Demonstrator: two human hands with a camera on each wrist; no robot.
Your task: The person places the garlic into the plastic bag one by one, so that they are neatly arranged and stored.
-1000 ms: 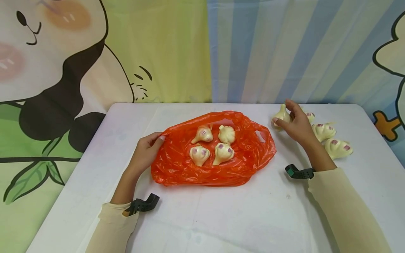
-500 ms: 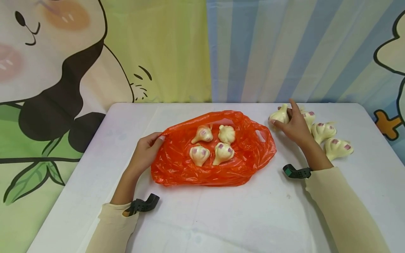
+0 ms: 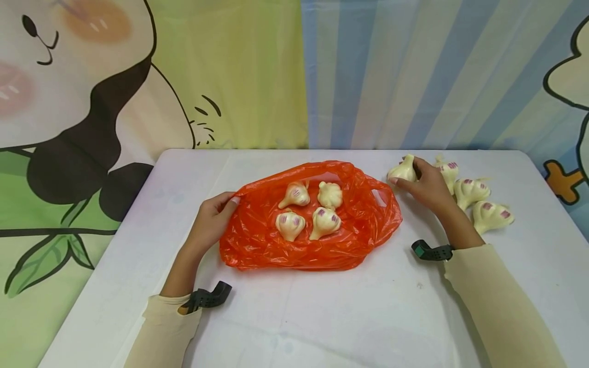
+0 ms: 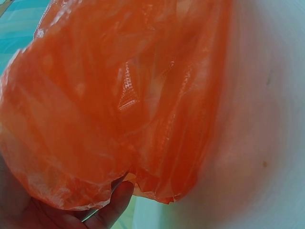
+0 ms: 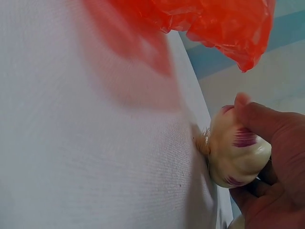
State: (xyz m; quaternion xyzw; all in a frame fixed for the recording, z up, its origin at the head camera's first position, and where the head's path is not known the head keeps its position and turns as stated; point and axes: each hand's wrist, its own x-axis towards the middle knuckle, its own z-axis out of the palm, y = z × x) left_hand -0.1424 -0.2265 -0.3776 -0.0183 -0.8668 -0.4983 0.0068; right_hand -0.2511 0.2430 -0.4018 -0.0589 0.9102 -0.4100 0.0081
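A red plastic bag (image 3: 257, 232) lies spread on the white table, its mouth facing up, with several white garlic bulbs (image 3: 291, 225) on it. At the bag's left edge, my left hand (image 3: 211, 222) pinches the plastic; the left wrist view shows the thumb (image 4: 122, 194) against the film. Beyond the bag's right end, my right hand (image 3: 429, 185) grips a garlic bulb (image 3: 402, 170) between thumb and fingers. That bulb, marked with purple patches, stands right at the tabletop in the right wrist view, its root tuft (image 5: 202, 143) toward the cloth.
Three more garlic bulbs form a slanting row right of my right hand, the nearest garlic bulb (image 3: 492, 216) beside the forearm. The white table (image 3: 322, 317) ends at a printed curtain (image 3: 257, 76) behind. Each wrist wears a black camera mount (image 3: 209, 296).
My right hand has shifted slightly left with the garlic bulb, away from the other bulbs, and the bulb's neck now tilts more to the right. The left hand and bag have stayed put.
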